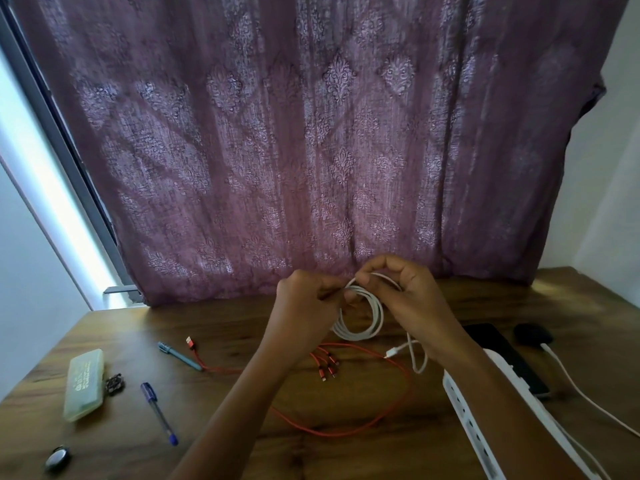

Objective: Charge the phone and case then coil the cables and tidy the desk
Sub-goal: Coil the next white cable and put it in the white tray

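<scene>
A white cable (372, 323) hangs in a round coil above the wooden desk (242, 323), held between both hands. My left hand (306, 304) pinches the coil at its left side. My right hand (405, 289) grips the coil's top, fingers curled round it. The cable's loose end with its plug (393, 352) dangles below. A red multi-head cable (346, 431) lies uncoiled on the desk under my arms. The dark phone (512, 355) lies at the right, partly hidden by my right arm. A small black case (531, 334) sits beside the phone with a white cable (581, 393) plugged in.
A white power strip (485, 420) lies at the right front. On the left are a pale green box (85, 384), a blue pen (158, 412), a teal pen (180, 355), a small metal trinket (114, 384) and a round dark object (58, 459). A purple curtain (311, 133) hangs behind the desk.
</scene>
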The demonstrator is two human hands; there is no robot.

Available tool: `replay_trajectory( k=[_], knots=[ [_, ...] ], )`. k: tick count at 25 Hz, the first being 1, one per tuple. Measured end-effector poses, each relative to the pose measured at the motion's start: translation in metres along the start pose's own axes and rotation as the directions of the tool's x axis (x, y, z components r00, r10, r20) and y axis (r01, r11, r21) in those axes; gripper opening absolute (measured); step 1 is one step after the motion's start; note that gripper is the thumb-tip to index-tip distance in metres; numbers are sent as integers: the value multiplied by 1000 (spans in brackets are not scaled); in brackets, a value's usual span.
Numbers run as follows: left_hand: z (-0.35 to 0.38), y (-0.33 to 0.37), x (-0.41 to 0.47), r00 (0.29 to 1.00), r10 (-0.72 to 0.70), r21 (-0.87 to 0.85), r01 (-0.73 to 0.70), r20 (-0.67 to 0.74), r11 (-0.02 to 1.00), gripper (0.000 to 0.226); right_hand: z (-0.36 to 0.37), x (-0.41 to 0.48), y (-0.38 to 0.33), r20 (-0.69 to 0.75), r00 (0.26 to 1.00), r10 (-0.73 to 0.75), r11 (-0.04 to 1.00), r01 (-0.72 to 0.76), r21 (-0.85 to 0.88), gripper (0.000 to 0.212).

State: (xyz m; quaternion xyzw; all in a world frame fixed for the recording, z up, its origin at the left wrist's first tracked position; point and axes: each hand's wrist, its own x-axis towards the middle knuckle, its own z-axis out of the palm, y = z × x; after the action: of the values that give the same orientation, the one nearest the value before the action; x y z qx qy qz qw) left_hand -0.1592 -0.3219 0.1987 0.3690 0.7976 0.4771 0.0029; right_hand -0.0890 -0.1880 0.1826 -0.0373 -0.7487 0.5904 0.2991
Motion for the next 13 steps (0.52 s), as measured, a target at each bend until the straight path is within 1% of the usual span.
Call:
replay_trajectory(
  k=[2,3,5,6,7,9,11,13],
  knots=[
    [2,0,-1,999,-1,-3,1,-48,1000,15,-1,-3,3,-13,992,-129,981,125,-151,8],
    [3,-1,-2,998,-1,1,1,-63,1000,15,-2,-4,6,-33,981,-192,950,178,-257,9],
    [2,-2,-4,997,-15,-23,13,-77,1000,15,-6,-3,13,-73,955,-288,851,220,-477,13],
    [2,-2,-5,996,-34,-59,29,-83,998,16,-8,-2,15,-91,950,-299,829,211,-517,13],
    [3,-2,-6,994,-59,-101,49,-92,994,17,-8,-3,16,-112,948,-299,832,201,-517,14],
    [7,-1,-7,987,-112,-177,90,-115,980,21,-5,-6,18,-144,949,-281,868,187,-460,13],
    [10,-1,-7,977,-161,-238,124,-142,963,26,1,-12,17,-145,967,-211,920,146,-365,16],
    [12,-1,-7,964,-195,-275,141,-182,951,29,6,-15,17,-116,986,-122,969,93,-230,23]
  ],
)
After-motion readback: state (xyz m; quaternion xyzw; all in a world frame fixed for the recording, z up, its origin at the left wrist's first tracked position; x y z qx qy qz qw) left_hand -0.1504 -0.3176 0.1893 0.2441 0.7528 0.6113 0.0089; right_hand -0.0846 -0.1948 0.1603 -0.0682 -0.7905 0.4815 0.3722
